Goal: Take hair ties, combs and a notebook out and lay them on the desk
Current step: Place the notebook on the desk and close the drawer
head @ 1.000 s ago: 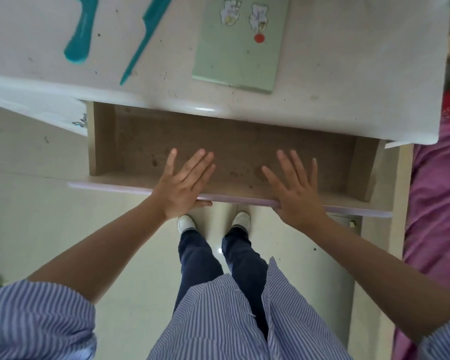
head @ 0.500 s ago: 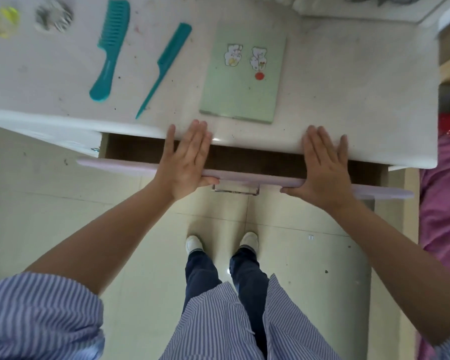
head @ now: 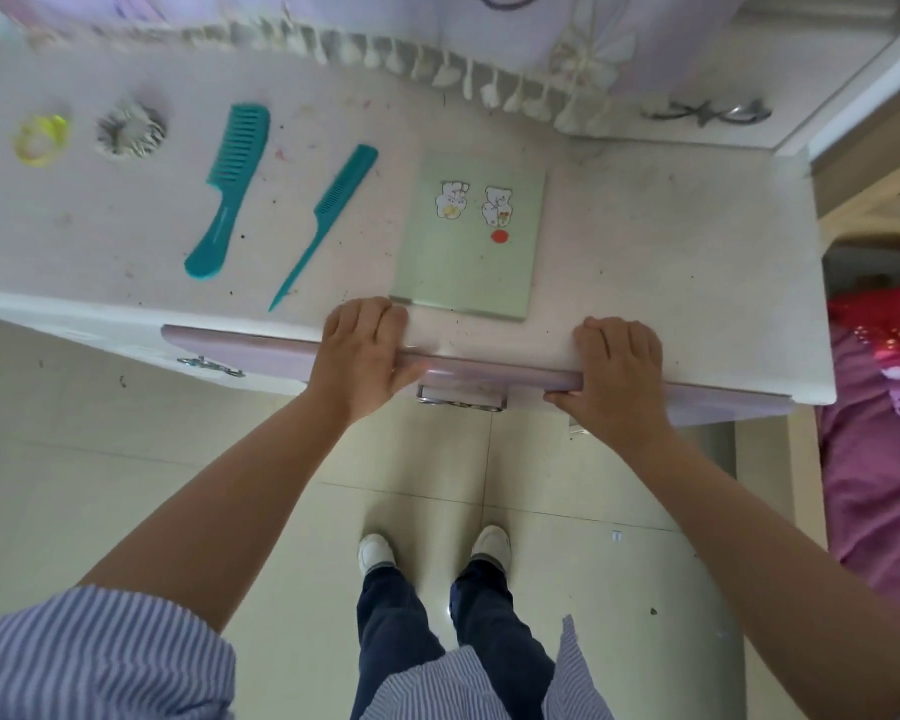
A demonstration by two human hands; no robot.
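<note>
On the white desk (head: 671,262) lie, from left to right, a yellow hair tie (head: 40,140), a pale grey scrunchie (head: 132,129), a teal wide-tooth comb (head: 230,189), a teal tail comb (head: 328,215) and a green notebook (head: 468,262) with bear stickers. The lilac drawer front (head: 240,353) sits pushed in under the desk's front edge. My left hand (head: 362,356) grips it left of the metal handle (head: 461,400), fingers curled on top, thumb below. My right hand (head: 617,374) grips it the same way to the right.
A fringed cloth (head: 385,49) runs along the back of the desk. A metal hair clip (head: 705,112) lies at the back right. Pink bedding (head: 879,433) fills the right side. A second drawer handle (head: 211,365) is at the left. My feet stand on pale floor tiles.
The drawer has slid from wide open to fully in, pushed by both hands. My fingers went from flat and spread to curled over its front. The view tilted up over the desk.
</note>
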